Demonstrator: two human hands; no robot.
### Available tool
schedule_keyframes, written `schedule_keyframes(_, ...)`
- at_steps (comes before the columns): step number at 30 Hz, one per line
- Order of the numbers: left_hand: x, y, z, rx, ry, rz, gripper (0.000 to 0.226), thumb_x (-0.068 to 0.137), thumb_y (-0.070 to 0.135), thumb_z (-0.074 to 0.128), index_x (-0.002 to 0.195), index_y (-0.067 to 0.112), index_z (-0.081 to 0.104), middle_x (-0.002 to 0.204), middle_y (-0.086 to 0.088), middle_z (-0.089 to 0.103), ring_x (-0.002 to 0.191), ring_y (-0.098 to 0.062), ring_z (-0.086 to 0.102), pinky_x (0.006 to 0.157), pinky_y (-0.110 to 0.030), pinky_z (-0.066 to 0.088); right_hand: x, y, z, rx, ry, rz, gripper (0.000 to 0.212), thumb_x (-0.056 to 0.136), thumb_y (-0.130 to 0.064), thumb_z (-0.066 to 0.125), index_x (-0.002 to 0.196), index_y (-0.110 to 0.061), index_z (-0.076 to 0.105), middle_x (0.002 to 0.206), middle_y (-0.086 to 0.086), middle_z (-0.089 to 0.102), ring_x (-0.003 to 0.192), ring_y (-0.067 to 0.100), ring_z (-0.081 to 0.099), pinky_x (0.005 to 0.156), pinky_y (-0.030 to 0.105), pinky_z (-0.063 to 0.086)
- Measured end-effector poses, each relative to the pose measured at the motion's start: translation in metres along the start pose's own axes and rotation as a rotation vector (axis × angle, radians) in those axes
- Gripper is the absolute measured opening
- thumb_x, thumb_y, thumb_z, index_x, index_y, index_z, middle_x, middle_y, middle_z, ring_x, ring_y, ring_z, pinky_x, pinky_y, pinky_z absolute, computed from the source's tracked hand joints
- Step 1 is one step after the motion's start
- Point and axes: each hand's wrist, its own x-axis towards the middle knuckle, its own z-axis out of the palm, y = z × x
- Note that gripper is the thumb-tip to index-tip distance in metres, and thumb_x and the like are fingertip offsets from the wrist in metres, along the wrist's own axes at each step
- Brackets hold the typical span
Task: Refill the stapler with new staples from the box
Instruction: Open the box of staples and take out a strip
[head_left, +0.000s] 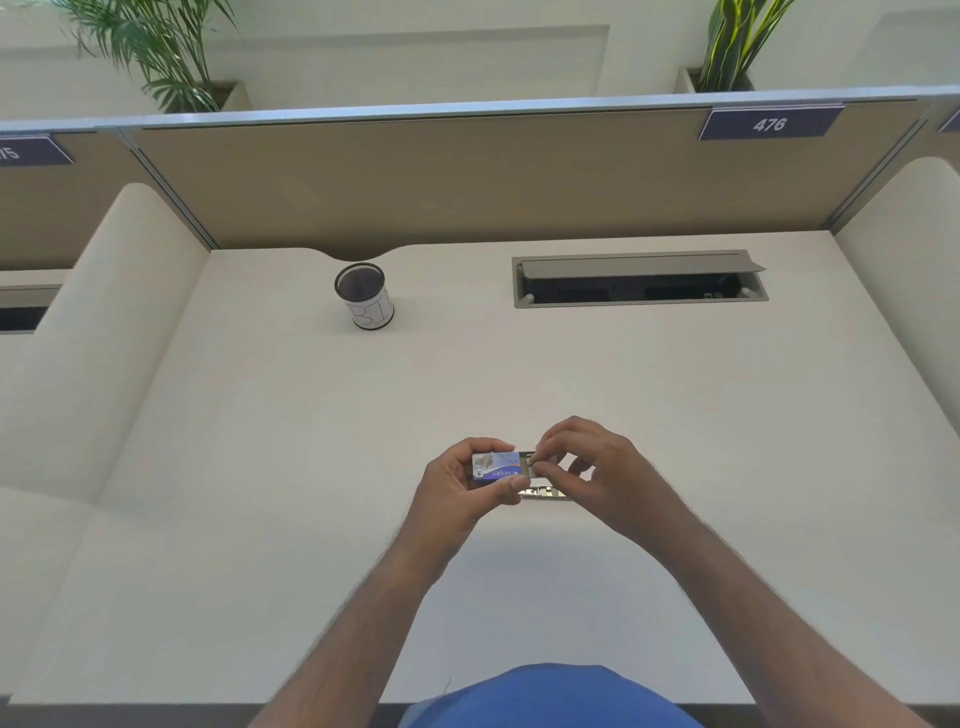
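There's the staple box (496, 467), blue and white, up off the counter (291, 467) in front of you, a little right of centre. Your left hand (462, 486) has it wrapped: fingers curled over the far edge, thumb (511, 483) pressed along the near side. The inner tray (527, 464) is pulled out at the box's right end, and that's where your right hand (592, 467) is working, thumb and forefinger pinched close together right at the tray's open end, the other fingers loosely spread. Whether a strip of staples is actually between those fingertips, I can't tell; it's too small to make out.

Just below the box, peeking out between your two hands, there's a metal piece lying on the counter, the stapler (545, 491) by the look of it, mostly hidden by your thumbs.

Further out, a black mesh pen cup (364, 302) with a white paper label stands well away toward the back left. To the back right, a grey cable hatch (639, 279) sits with its flap raised. Behind that runs the beige partition (415, 176), with a dark blue tag reading 476 (770, 123) at its upper right and potted plants (156, 52) above.
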Motion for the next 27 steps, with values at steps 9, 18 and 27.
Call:
schedule_keyframes(9, 0.000, -0.001, 0.005, -0.018, 0.011, -0.016, 0.032, 0.084, 0.014, 0.095, 0.112, 0.022, 0.082, 0.109, -0.011, 0.085, 0.091, -0.022, 0.080, 0.084, -0.028, 0.066, 0.000, -0.006, 0.006, -0.200, 0.022, -0.028, 0.009, 0.103, -0.030, 0.062, 0.095, -0.033, 0.060, 0.109, -0.020, 0.061, 0.102, 0.008, 0.064, 0.079, 0.033, 0.058)
schedule_keyframes(18, 0.000, -0.001, 0.005, -0.019, 0.031, -0.020, 0.033, 0.084, 0.014, 0.095, 0.112, 0.024, 0.081, 0.105, -0.008, 0.086, 0.091, -0.022, 0.081, 0.087, -0.027, 0.065, 0.004, -0.012, 0.006, 0.409, 0.270, 0.227, 0.012, 0.098, -0.020, 0.074, 0.089, -0.028, 0.073, 0.098, -0.007, 0.083, 0.103, 0.011, 0.078, 0.092, 0.017, 0.055)
schedule_keyframes(27, 0.001, -0.003, 0.005, -0.034, 0.046, -0.025, 0.032, 0.087, 0.005, 0.093, 0.110, 0.024, 0.082, 0.103, -0.008, 0.086, 0.088, -0.021, 0.081, 0.080, -0.027, 0.066, 0.004, 0.005, 0.000, 0.708, 0.394, 0.351, 0.016, 0.094, -0.012, 0.078, 0.106, -0.020, 0.071, 0.093, 0.007, 0.080, 0.081, 0.023, 0.079, 0.077, 0.026, 0.062)
